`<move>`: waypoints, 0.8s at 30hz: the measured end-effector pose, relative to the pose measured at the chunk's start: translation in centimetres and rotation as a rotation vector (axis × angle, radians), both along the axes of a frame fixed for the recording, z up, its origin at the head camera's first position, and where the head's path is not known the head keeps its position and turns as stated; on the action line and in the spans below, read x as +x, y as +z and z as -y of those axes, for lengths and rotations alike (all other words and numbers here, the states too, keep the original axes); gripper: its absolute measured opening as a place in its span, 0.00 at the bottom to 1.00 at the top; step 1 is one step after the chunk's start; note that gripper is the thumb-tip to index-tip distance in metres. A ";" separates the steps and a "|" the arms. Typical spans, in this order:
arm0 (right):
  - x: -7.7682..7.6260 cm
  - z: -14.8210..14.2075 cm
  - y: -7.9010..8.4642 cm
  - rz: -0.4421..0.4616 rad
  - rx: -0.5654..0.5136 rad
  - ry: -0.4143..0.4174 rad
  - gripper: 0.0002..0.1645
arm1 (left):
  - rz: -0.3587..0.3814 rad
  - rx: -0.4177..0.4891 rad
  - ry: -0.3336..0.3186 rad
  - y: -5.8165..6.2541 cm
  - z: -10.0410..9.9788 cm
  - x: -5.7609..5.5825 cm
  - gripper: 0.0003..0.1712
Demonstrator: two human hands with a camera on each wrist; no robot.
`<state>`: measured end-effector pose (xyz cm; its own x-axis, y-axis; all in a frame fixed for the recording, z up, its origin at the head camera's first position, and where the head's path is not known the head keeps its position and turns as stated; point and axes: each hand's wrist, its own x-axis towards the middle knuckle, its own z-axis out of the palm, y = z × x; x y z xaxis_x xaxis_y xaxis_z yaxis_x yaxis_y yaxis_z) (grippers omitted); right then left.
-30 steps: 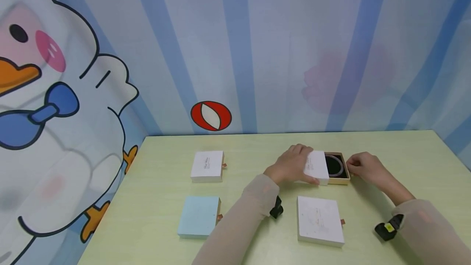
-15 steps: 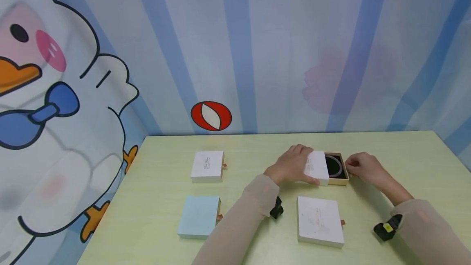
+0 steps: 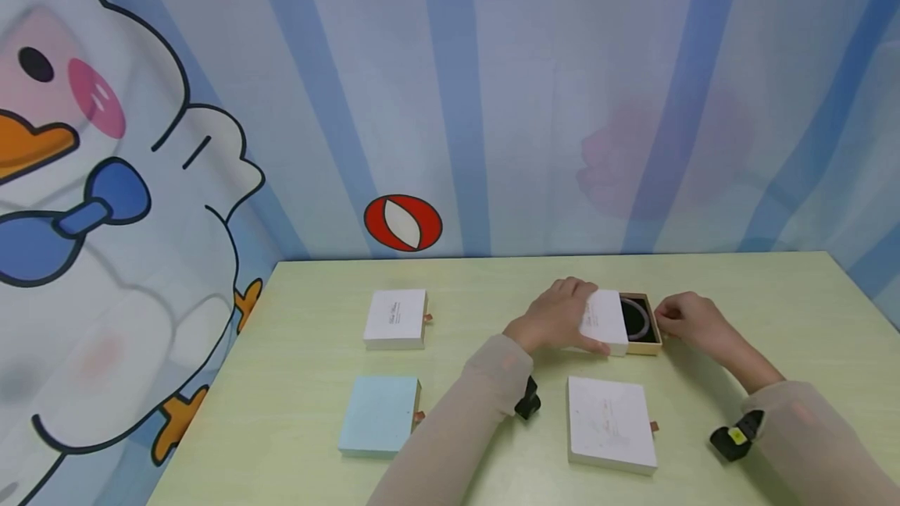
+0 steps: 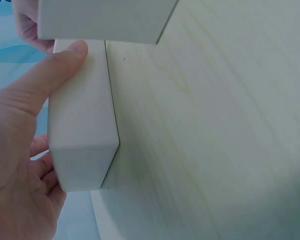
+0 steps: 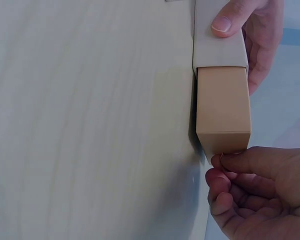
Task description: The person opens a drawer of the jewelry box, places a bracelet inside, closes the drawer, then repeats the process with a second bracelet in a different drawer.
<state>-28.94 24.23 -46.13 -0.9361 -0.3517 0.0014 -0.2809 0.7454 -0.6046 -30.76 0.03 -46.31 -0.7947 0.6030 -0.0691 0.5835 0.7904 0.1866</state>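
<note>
A white drawer box lies at the back right of the table, its white sleeve [image 3: 606, 322] gripped by my left hand [image 3: 558, 313]. In the left wrist view the thumb lies along the sleeve's side [image 4: 82, 110], with fingers on the opposite side. From the sleeve's right end a tan drawer [image 5: 224, 100] sticks partway out. Inside it, a greyish ring-shaped bangle [image 3: 645, 318] lies on black lining, partly covered by the sleeve. My right hand [image 3: 692, 315] is at the drawer's outer end. Its thumb and forefinger pinch a small ribbon tab [image 5: 221, 156], mostly hidden by the fingertips.
A larger white box [image 3: 612, 424] with a brown tab lies in front of the hands. To the left are a smaller white box [image 3: 395, 318] and a light blue box [image 3: 380, 415], partly behind the left sleeve. A striped cloth backdrop [image 3: 520, 139] rises behind the table.
The drawer has slid slightly left into its sleeve, and my right hand has moved left with it. My left hand stays on the sleeve.
</note>
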 end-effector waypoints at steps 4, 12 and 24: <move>0.0 0.2 0.0 -0.003 0.006 0.003 0.08 | -0.003 -0.001 0.001 0.0 0.0 0.0 0.60; -0.1 0.5 0.1 0.011 0.005 -0.004 0.07 | -0.008 0.001 0.001 -0.1 0.0 0.0 0.60; -0.2 1.0 0.0 0.005 -0.009 0.011 0.08 | -0.009 -0.004 -0.002 0.2 0.0 0.2 0.60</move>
